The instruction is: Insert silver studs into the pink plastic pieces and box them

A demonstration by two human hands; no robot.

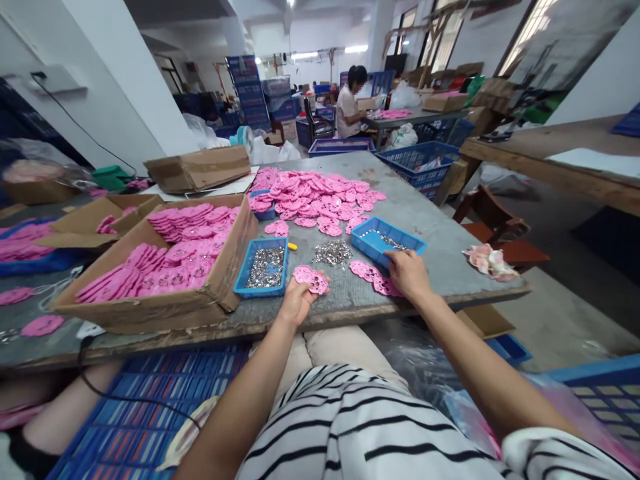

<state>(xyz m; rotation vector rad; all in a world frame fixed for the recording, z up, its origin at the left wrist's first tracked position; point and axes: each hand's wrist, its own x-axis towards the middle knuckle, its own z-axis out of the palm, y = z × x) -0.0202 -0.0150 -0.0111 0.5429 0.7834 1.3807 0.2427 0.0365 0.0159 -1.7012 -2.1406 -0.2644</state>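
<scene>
My left hand (297, 301) is closed on a flat pink plastic piece (311, 279) with holes and small shiny spots, held just above the table near its front edge. My right hand (410, 272) is at the near rim of a shallow blue tray (367, 248) holding scattered small shiny metal parts. Its fingers are drawn together; what they hold, if anything, is hidden. Under and beside that hand lie more pink pieces (365, 270). Between the hands is a loose heap of small metal parts (333, 253). Left of it stands another blue tray (241, 283) full of such parts.
A cardboard box (150, 313) packed with pink pieces stands at the left. A large pile of pink pieces (320, 193) covers the table's far part. A yellow object (293, 247) lies by the left tray. Another person (349, 110) sits at a table farther back.
</scene>
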